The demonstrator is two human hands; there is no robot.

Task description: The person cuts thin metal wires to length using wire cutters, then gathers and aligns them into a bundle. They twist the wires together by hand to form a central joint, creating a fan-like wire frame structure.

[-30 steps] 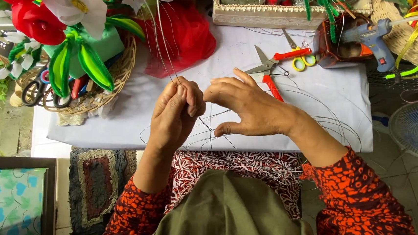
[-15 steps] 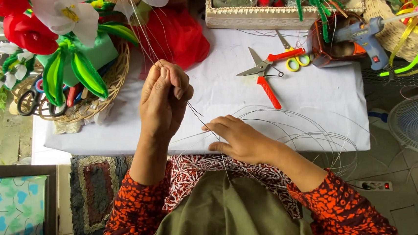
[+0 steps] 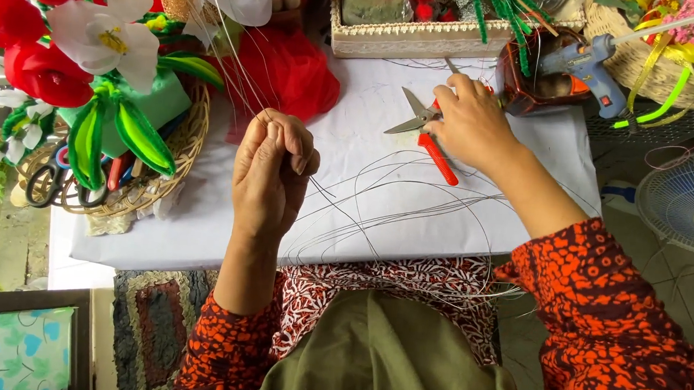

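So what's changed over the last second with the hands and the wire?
The right hand left the wire loops near the body, reached forward across the white table and now rests on the red-handled cutters. The left hand stayed raised, still pinching thin wire strands. The flower basket and glue gun stayed put.

The right hand (image 3: 470,122) covered the upper handles of the red-handled cutters (image 3: 425,131), so its grip could not be judged. The thin wire (image 3: 379,197) vanished inside the closed left hand (image 3: 272,165). The fan (image 3: 693,199) and the flower basket (image 3: 132,180) ran off the picture's edges.
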